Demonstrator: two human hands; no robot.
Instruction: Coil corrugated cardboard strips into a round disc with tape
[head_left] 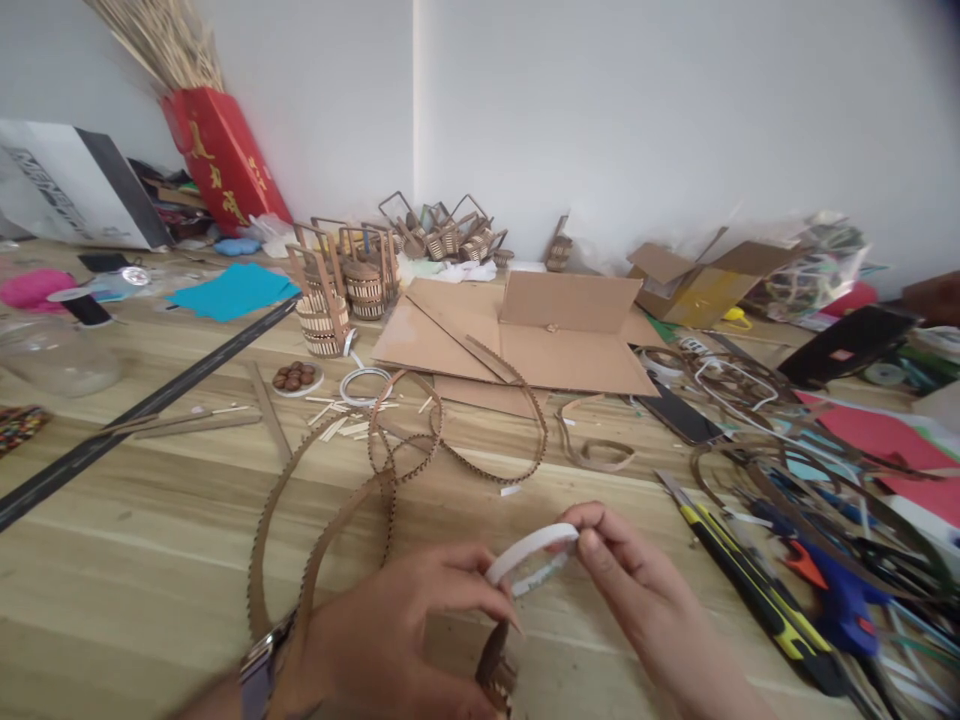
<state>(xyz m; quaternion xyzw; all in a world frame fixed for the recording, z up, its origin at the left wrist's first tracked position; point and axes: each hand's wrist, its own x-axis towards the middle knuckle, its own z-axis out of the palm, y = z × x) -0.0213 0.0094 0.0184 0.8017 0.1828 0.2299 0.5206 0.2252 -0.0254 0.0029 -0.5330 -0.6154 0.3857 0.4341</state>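
A thin roll of white tape (534, 546) is held up between my two hands at the lower middle. My right hand (637, 590) pinches its right side between thumb and fingers. The fingers of my left hand (405, 625) touch the roll's left side. Lower down, that same hand grips a small brown piece with slatted sides (496, 665), partly hidden by the thumb and cut off by the frame edge. A long brown strip with a notched edge (259, 545) loops up beside my left wrist, its end hidden near the watch.
Flat cardboard (450, 325) and small slatted baskets (324, 325) stand behind. A second tape ring (366, 372) lies by a dish of brown beads (295, 377). To the right are a utility knife (757, 570), a blue glue gun (840, 600), a phone (682, 410) and tangled strips.
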